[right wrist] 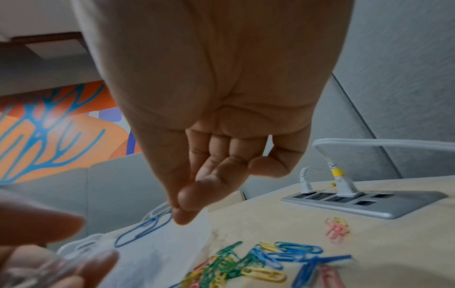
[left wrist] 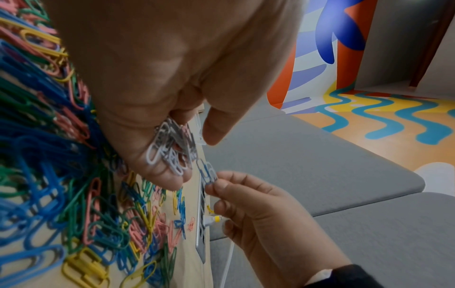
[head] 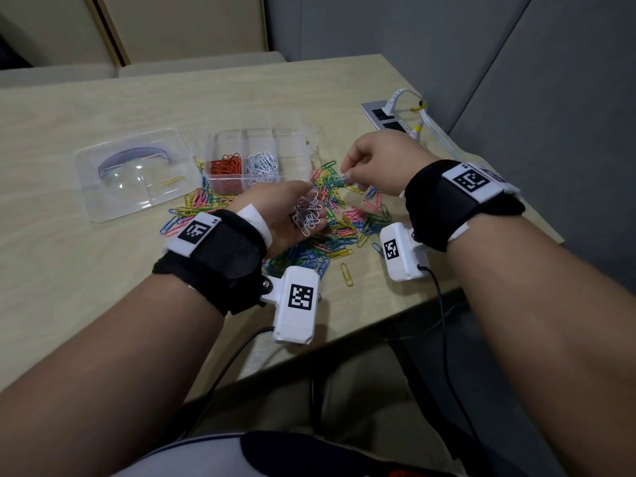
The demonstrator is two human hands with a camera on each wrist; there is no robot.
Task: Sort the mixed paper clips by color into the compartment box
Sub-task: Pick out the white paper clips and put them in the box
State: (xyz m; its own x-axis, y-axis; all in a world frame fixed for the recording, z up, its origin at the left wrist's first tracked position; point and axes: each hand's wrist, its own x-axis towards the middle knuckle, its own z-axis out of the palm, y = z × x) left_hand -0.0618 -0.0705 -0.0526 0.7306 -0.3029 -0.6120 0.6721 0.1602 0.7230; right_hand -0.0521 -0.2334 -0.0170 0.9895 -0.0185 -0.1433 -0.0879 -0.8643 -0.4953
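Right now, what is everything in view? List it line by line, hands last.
box: one, clear, on the table behind the pile; orange clips and white clips in two neighbouring front compartments.
lid: one, clear, left of the box; one yellow clip at it.
loose clips: many; blue, green, yellow, pink; spread before the box.
table: one, light wood.
socket panel: one, grey, far right, white cables plugged in.
left hand: cupped, holds a bunch of white clips.
right hand: fingers pinch linked blue and white clips.
wrist cameras: two, white.
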